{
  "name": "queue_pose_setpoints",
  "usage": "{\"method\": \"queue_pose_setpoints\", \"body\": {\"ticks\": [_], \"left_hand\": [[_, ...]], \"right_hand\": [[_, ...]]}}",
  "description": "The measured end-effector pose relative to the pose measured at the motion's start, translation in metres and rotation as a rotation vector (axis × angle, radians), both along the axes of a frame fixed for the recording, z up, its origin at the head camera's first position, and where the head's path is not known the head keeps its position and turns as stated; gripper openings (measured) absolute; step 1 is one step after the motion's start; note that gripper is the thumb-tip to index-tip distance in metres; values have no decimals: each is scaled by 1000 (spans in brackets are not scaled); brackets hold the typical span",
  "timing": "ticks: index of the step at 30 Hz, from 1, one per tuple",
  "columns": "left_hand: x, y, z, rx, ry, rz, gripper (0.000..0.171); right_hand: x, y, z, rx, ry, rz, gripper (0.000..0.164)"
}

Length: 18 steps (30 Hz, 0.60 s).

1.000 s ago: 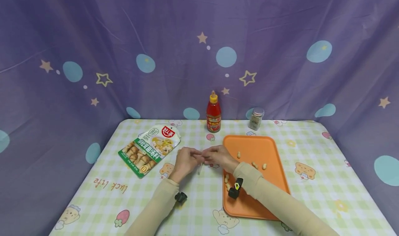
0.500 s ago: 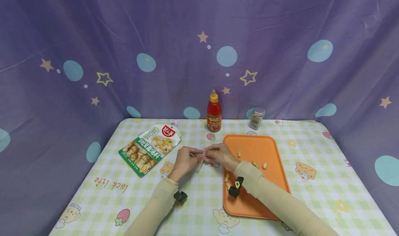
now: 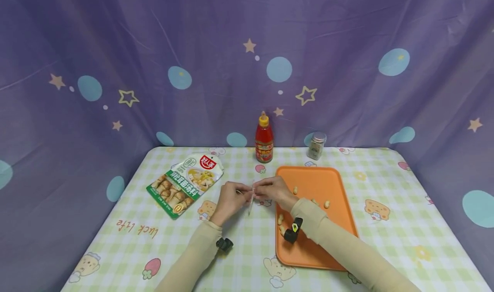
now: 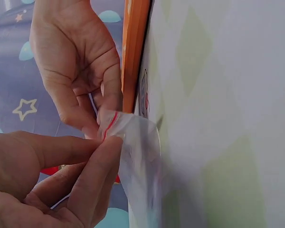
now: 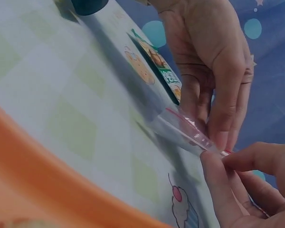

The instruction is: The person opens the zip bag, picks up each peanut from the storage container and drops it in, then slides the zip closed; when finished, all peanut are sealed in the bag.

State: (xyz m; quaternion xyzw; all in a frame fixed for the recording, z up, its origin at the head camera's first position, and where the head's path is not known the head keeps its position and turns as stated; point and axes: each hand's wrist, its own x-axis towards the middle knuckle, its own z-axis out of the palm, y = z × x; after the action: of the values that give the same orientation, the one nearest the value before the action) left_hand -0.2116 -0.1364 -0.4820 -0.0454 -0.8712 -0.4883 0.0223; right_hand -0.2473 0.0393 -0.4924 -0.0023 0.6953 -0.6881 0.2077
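Note:
Between both hands hangs a small clear zip-lock bag (image 4: 138, 156) with a red line along its top edge. My left hand (image 3: 232, 200) pinches that edge between thumb and forefinger. Close beside it, my right hand (image 3: 274, 192) pinches the same edge, as the right wrist view shows with the bag (image 5: 180, 128) hanging above the tablecloth. The fingertips of the two hands nearly meet. Whether the bag's mouth is parted I cannot tell. Under my right forearm lies an orange tray (image 3: 314, 253) with several peanuts (image 3: 326, 204) on it; the sleeve hides part of the tray.
A green and white food pouch (image 3: 187, 185) lies flat left of the hands. Behind them stand a red sauce bottle (image 3: 264, 139) with a yellow cap and a small glass shaker jar (image 3: 316, 146). A purple curtain (image 3: 216, 47) rises behind the checkered table (image 3: 127, 257).
The bag has shifted slightly between the fingers, and its top edge shows more clearly at the fingertips. Both hands stay nearly in place. Pouch, bottle, jar and tray have not moved.

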Motion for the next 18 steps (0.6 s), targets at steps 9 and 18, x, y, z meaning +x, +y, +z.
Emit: {"method": "queue_pose_setpoints", "body": {"ticks": [9, 18], "left_hand": [[0, 0, -1, 10, -45, -42, 10], [1, -1, 3, 10, -51, -64, 13]], "right_hand": [[0, 6, -1, 45, 35, 37, 17], [1, 5, -1, 74, 59, 51, 17]]}}
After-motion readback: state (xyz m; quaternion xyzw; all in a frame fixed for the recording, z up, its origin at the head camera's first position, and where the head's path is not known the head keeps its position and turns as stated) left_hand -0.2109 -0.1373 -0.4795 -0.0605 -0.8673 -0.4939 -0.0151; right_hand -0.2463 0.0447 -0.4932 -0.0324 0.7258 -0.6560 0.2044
